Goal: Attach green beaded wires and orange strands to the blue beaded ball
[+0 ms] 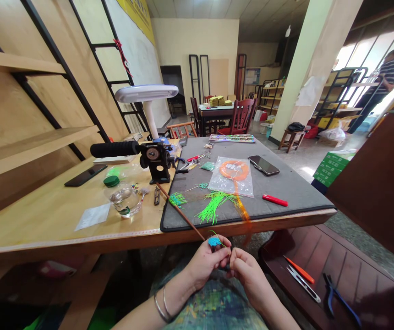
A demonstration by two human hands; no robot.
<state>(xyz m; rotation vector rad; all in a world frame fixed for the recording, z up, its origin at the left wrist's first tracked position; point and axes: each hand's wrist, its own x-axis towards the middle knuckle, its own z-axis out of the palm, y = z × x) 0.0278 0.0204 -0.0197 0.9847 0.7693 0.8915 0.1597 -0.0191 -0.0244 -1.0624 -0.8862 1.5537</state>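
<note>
My left hand (pixel 210 261) is closed at the table's front edge, above my lap. A thin brown rod (pixel 186 220) slants down from the table into it. Against its fingers sits a small bright-blue beaded cluster (pixel 214 241), with a thin green strand curling beside it. My right hand (pixel 247 270) is pinched shut right beside the left fingertips; what it grips is hidden or too fine to make out. Further up the rod is a tuft of green strands with blue bits (pixel 177 199). Loose green strands (pixel 212 206) lie on the grey mat (pixel 190 172).
On the mat are a bag with an orange coil (pixel 233 170), a phone (pixel 264 165) and a red lighter-like object (pixel 275 200). A black clamp stand (pixel 159 165) and a clear cup (pixel 125 201) stand left. Blue-handled pliers (pixel 337 298) and thread snips (pixel 303 284) lie on the right-hand seat.
</note>
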